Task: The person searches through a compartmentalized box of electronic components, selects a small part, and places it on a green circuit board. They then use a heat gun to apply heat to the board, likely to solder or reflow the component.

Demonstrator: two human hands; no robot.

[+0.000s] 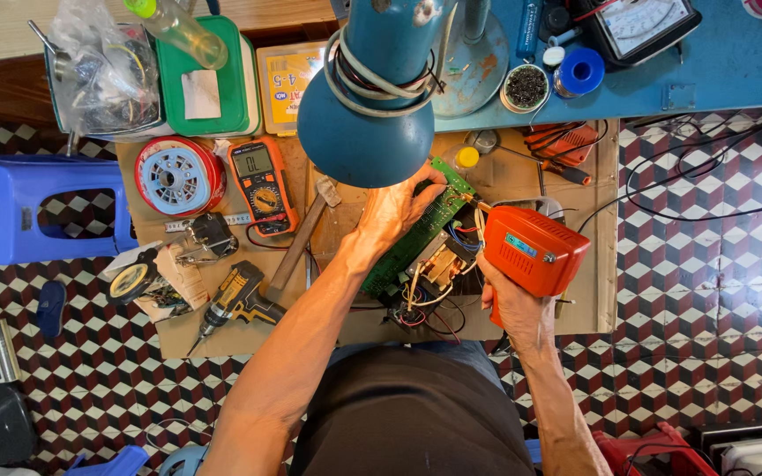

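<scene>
**Soldering gun at the board, joint out of sight**

The left hand [396, 210] presses flat on the green circuit board [416, 231], fingers spread over its upper edge, steadying it on the cardboard mat [588, 291]. The right hand [515, 304] is wrapped tight around the handle of the orange soldering gun [535, 249], whose tip points toward 10 o'clock at the board's top corner. The board lies at the centre of the mat with a transformer [438, 262] and loose wires at its 5 o'clock side, so the work looks mid-way: tool applied, nothing reassembled. At 9 o'clock lie a hammer [297, 242], multimeter [262, 183] and cordless drill [238, 300], untouched.

The blue lamp shade [365, 132] covers the area above the board. The tip's contact point is too small to judge; whether solder is flowing cannot be told.
</scene>
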